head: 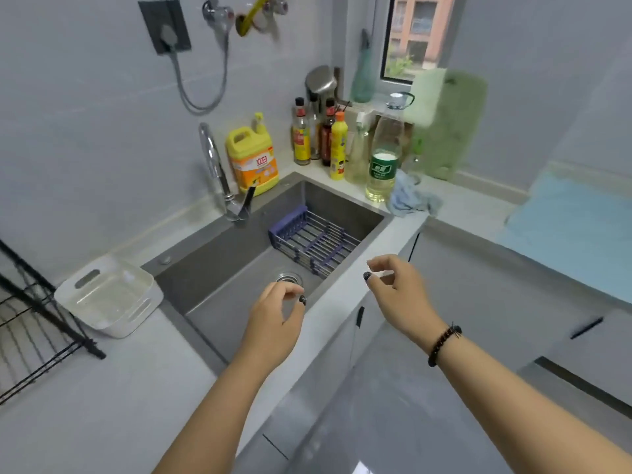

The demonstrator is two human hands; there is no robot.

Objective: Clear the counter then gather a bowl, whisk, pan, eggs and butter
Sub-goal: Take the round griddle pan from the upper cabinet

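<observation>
Grey sink (212, 285) edge beneath both loosely curled, unladen hands.

Sitting by the sink (342, 203) are one yellow detergent jug (252, 159), one white basin (109, 297), one purple rack (313, 239), one blue cloth (410, 196) and one green cutting board (448, 124). Two hands, left hand (273, 323) and right hand (400, 292), are showing.

both forearms are seen bare, no sleeves; dark polish is noted on the nails of the left hand (273, 319) and right hand (398, 289); a dark beaded bracelet (443, 343) is worn at the right wrist
</observation>
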